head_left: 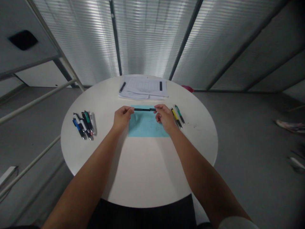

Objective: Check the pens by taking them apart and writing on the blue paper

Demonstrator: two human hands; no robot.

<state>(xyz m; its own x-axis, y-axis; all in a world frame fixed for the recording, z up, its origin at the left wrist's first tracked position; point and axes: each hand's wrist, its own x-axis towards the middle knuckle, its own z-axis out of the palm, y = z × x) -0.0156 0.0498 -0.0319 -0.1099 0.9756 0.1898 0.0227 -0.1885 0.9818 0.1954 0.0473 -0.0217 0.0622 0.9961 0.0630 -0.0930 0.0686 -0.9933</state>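
A slim black pen lies level between my hands, just above the far part of a light blue sheet. My left hand pinches its left end, and my right hand holds its right end with fingertips. Both hands hover at or on the sheet's upper area. To the right of my right hand lie a yellow-and-black pen and a green-and-black pen. A bundle of several pens rests well left of my left hand.
A round white table carries printed papers at its far side, with a black pen on them. A red object sits beyond the far right rim. Railings stand left, and a shoe shows at far right.
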